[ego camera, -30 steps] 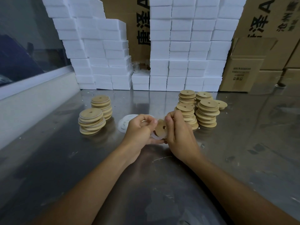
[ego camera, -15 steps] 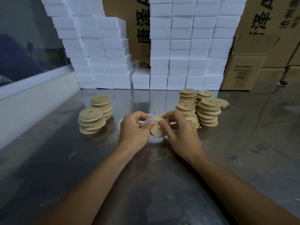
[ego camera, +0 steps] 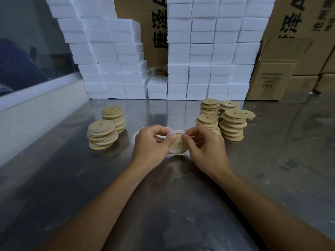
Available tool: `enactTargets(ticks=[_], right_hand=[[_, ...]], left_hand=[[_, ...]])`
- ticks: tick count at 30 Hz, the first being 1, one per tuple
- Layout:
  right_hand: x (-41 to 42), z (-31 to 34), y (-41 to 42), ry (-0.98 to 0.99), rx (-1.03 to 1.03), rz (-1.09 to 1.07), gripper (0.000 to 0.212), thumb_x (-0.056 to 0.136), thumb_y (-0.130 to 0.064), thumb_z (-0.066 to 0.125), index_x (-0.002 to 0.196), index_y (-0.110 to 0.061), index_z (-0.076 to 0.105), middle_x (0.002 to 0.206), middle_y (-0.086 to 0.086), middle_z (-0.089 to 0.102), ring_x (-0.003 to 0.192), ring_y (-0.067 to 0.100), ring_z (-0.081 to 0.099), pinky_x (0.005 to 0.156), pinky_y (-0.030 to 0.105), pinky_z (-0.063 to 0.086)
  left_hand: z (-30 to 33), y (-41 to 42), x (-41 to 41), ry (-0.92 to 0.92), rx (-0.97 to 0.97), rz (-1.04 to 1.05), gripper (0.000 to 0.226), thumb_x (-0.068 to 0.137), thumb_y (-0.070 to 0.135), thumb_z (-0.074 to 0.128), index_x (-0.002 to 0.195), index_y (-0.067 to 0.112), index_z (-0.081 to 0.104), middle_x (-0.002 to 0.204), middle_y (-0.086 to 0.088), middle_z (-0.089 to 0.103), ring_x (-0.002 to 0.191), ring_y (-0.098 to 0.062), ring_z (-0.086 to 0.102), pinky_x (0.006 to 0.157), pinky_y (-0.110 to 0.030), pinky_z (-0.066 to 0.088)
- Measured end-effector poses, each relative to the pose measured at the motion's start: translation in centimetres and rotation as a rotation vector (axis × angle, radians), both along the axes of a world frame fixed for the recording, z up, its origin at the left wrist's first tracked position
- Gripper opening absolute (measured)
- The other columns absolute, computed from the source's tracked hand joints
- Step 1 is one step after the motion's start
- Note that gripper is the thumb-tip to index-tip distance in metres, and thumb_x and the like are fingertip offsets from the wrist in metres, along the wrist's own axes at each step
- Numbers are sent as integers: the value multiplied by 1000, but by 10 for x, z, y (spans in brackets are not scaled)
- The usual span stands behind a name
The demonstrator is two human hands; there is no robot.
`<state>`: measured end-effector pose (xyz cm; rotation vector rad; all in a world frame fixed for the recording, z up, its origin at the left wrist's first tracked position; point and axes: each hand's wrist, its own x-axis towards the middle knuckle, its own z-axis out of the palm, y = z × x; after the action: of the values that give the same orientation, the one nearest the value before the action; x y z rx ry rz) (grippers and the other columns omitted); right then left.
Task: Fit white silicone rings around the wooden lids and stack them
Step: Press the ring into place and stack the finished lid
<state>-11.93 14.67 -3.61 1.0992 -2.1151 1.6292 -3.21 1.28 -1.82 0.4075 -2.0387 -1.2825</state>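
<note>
A round wooden lid (ego camera: 178,144) with a small hole is held tilted between both hands above the steel table. A white silicone ring (ego camera: 178,132) lies over its top edge. My left hand (ego camera: 152,144) pinches the ring and lid on the left side, and my right hand (ego camera: 204,145) pinches them on the right. Behind the hands, partly hidden, lies a pile of loose white rings (ego camera: 138,133). Two stacks of lids stand at the left (ego camera: 102,134) (ego camera: 114,118). Several more stacks of lids stand at the right (ego camera: 233,125).
A wall of white foam boxes (ego camera: 208,51) runs along the back of the steel table (ego camera: 272,169). Cardboard cartons (ego camera: 275,77) stand at the back right. A low white ledge (ego camera: 36,109) borders the table's left side.
The hands and the lid have moved a little farther from me. The lid has turned so its face with the hole shows, and the white ring now sits over its top edge.
</note>
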Motion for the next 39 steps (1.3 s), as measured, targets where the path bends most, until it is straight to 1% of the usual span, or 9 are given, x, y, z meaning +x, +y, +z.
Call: enactTargets(ticks=[6, 10, 16, 25, 28, 31, 35, 37, 39], right_hand=[[-4, 1, 2, -238, -16, 64, 15, 86, -9, 72, 79, -22, 68, 79, -3, 75, 76, 12, 74, 72, 42, 62], [-4, 3, 3, -305, -37, 102, 16, 87, -5, 72, 79, -18, 68, 75, -1, 75, 72, 14, 74, 67, 36, 63], [-2, 4, 3, -309, -26, 108, 4, 86, -9, 74, 83, -8, 72, 77, 2, 75, 71, 13, 73, 67, 30, 61], [-4, 12, 8, -514, -62, 237, 14, 86, 1, 70, 91, 14, 68, 82, 14, 74, 70, 12, 73, 64, 20, 58], [-4, 12, 8, -589, -82, 263, 16, 87, -1, 69, 92, 15, 67, 82, 18, 73, 70, 13, 71, 67, 24, 60], [-3, 11, 9, -618, -106, 285, 16, 88, -4, 69, 90, 12, 67, 79, 14, 74, 71, 13, 72, 64, 23, 60], [-3, 9, 9, -517, -116, 212, 7, 89, -4, 69, 89, 3, 70, 76, 3, 75, 72, 13, 72, 62, 23, 59], [-3, 8, 7, -353, -55, 115, 4, 89, -7, 70, 87, -3, 72, 79, 4, 74, 75, 16, 72, 67, 30, 60], [1, 7, 5, -166, 15, 70, 3, 89, -11, 71, 86, -11, 72, 81, -2, 73, 78, 11, 70, 71, 29, 59]], left_hand=[[-3, -7, -2, 14, 13, -4, 26, 82, 15, 76, 66, 33, 70, 74, 10, 73, 72, -15, 72, 70, -39, 60], [-7, -12, -4, 17, 88, 2, 21, 80, 12, 79, 68, 27, 70, 81, -1, 75, 77, -24, 73, 75, -49, 60], [-10, -15, -6, 9, 73, 27, 19, 81, 11, 77, 71, 25, 68, 82, -2, 75, 79, -23, 73, 73, -49, 60], [-9, -16, -7, -8, 54, 29, 22, 80, 11, 77, 67, 25, 66, 80, -4, 74, 77, -26, 72, 72, -50, 60], [-9, -14, -5, -23, 45, 40, 21, 81, 10, 76, 69, 24, 66, 81, -2, 74, 78, -21, 73, 74, -48, 60], [-11, -12, -5, -14, 157, 28, 23, 82, 4, 75, 68, 20, 67, 83, -6, 74, 79, -22, 73, 75, -47, 61], [-12, -8, -5, 15, 312, -36, 25, 83, -2, 71, 66, 15, 66, 89, -13, 71, 83, -27, 73, 63, -40, 61], [-12, -5, -5, 31, 261, -69, 26, 82, 1, 72, 68, 21, 66, 90, -9, 71, 81, -23, 73, 60, -36, 61], [-12, -3, -5, 39, 142, -106, 21, 83, 9, 74, 75, 26, 66, 89, -5, 71, 80, -21, 73, 62, -39, 61]])
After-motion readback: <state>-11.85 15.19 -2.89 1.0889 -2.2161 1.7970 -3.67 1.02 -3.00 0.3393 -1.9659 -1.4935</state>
